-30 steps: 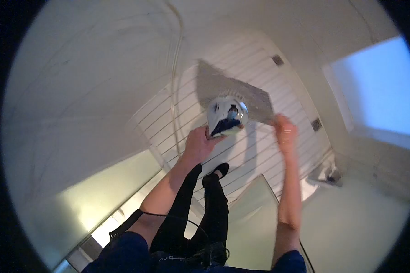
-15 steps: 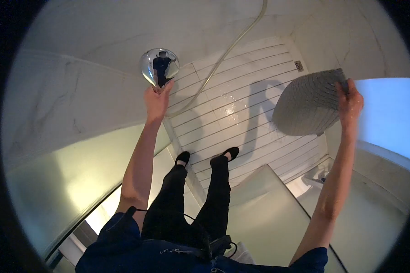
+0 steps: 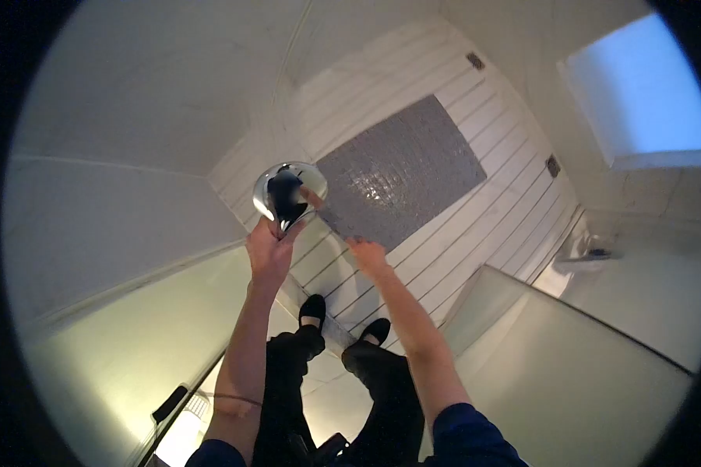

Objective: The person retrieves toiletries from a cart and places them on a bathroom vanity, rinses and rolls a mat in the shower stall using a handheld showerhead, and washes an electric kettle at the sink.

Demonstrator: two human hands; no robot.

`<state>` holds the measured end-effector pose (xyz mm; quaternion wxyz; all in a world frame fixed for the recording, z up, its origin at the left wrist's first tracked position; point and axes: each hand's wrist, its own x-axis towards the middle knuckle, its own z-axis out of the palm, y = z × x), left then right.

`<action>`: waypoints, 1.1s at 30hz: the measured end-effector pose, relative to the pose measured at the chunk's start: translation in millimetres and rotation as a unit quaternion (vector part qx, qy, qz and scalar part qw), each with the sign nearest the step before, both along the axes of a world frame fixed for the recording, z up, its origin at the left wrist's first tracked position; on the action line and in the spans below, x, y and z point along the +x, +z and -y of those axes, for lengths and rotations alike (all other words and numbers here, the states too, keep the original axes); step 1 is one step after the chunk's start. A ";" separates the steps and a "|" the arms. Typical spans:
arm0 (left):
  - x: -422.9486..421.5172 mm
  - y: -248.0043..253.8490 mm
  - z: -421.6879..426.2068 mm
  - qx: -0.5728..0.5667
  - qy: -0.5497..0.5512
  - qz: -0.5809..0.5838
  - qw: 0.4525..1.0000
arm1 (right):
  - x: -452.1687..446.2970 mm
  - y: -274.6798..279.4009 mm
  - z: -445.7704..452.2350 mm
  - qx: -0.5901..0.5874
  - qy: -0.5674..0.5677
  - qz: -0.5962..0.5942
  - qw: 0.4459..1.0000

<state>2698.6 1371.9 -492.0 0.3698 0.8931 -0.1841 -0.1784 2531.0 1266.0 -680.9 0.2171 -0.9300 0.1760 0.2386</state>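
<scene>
My left hand is wrapped round the handle of a chrome shower head, whose shiny rounded back faces up. A grey rectangular mat lies flat on the white slatted floor, with wet glints near its middle. My right hand is at the mat's near edge, fingers together and pointing up and left; whether they pinch the edge is too small to tell.
Two small drains lie along the far right floor edge. A frosted glass panel stands at the lower right, near a corner shelf. A pale hose runs up the left wall. My feet in black shoes are below.
The mat, hanging from my right hand half a second ago, now lies on the floor. My right hand has moved left and down. The shower head in my left hand is lower.
</scene>
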 end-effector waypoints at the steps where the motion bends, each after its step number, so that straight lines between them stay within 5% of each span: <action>1: -6.0 -27.1 1.9 -0.002 -0.004 -0.020 1.000 | -1.6 -35.8 -16.3 0.023 -0.014 -0.012 1.000; 5: -59.9 -126.1 27.9 0.123 -0.164 -0.055 0.977 | -59.9 -136.0 -29.8 0.292 0.073 -0.020 0.953; 6: -68.5 -146.2 39.9 0.125 -0.227 -0.066 0.964 | -63.0 -131.5 -19.7 0.421 -0.100 0.027 0.901; 8: -80.5 -178.1 57.6 0.128 -0.347 -0.086 0.925 | -67.0 -92.6 0.6 0.614 -0.410 0.120 0.663; 9: -91.2 -185.4 65.9 0.074 -0.380 -0.083 0.918 | -69.8 -102.9 15.9 0.580 -0.435 0.245 0.644; 10: -108.1 -190.7 73.9 0.021 -0.412 -0.083 0.907 | -75.1 -97.8 39.6 0.617 -0.455 0.313 0.561; 12: -129.8 -200.9 91.0 0.093 -0.545 -0.153 0.819 | -85.8 -85.5 86.4 0.683 -0.449 0.438 0.375; 13: -142.9 -208.9 95.3 0.053 -0.581 -0.136 0.801 | -94.6 -116.6 122.7 0.793 -0.368 0.447 0.188; 15: -154.3 -224.5 99.4 0.002 -0.582 -0.087 0.809 | -107.0 -120.9 153.3 0.734 -0.347 0.533 0.238; 18: -144.2 -223.1 114.2 -0.034 -0.488 -0.096 0.867 | -108.4 -131.5 127.1 0.799 -0.365 0.444 0.177; 19: -135.2 -216.0 116.7 -0.034 -0.415 -0.103 0.903 | -108.3 -124.6 106.1 0.747 -0.455 0.391 0.286; 22: -123.5 -197.7 116.3 -0.063 -0.242 -0.157 0.956 | -80.5 -87.0 47.5 0.699 -0.323 0.330 0.546; 23: -124.0 -196.9 116.5 -0.078 -0.197 -0.175 0.962 | -71.8 -91.2 38.4 0.675 -0.327 0.340 0.568; 27: -118.5 -186.0 133.4 -0.248 -0.228 -0.274 0.901 | -24.4 -126.8 56.3 0.506 -0.441 0.508 0.539; 28: -104.6 -181.2 136.5 -0.307 -0.241 -0.452 0.802 | -37.4 -119.4 66.8 0.451 -0.438 0.472 0.618; 29: -88.5 -181.6 137.1 -0.381 -0.238 -0.436 0.780 | -39.3 -88.6 69.8 0.389 -0.429 0.434 0.690; 30: -66.0 -186.8 138.2 -0.451 -0.233 -0.416 0.754 | -31.5 -70.2 58.5 0.440 -0.430 0.519 0.593; 33: -15.4 -160.6 109.3 -0.521 -0.167 -0.405 0.733 | -23.5 -36.8 27.4 0.336 -0.342 0.414 0.774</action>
